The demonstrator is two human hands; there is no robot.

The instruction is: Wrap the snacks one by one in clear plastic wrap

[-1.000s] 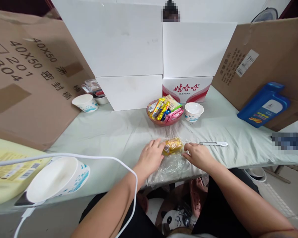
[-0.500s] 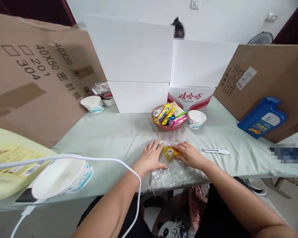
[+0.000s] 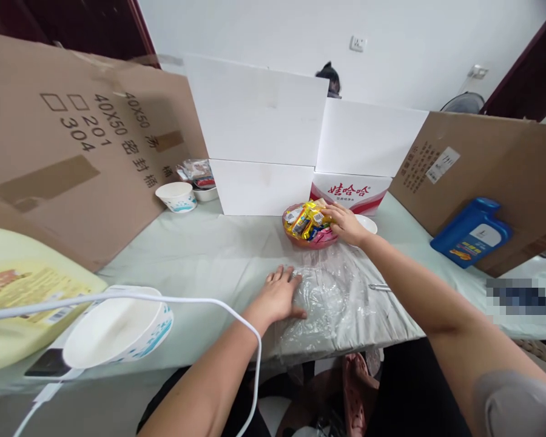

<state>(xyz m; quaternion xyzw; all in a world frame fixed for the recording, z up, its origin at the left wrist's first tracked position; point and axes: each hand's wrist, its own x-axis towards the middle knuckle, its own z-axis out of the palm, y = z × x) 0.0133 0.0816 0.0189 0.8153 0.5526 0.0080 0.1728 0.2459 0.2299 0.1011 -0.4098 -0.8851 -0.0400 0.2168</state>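
My right hand reaches over the right side of a pink bowl heaped with small wrapped snacks. Its fingertips and thumb are on the right end of a yellow snack packet, which rests on top of the heap. Near the table's front edge, my left hand lies flat with its fingers spread, holding nothing. It touches the left side of a crinkled sheet of clear plastic.
A white paper bowl stands behind my right wrist, and my forearm partly covers a utility knife. At left are a large paper bowl, a yellow jug and a white cable. A blue bottle leans against cardboard.
My right hand has carried the yellow packet from the plastic sheet forward to the snack bowl. My left hand stays on the table. The camera view has tilted up slightly.
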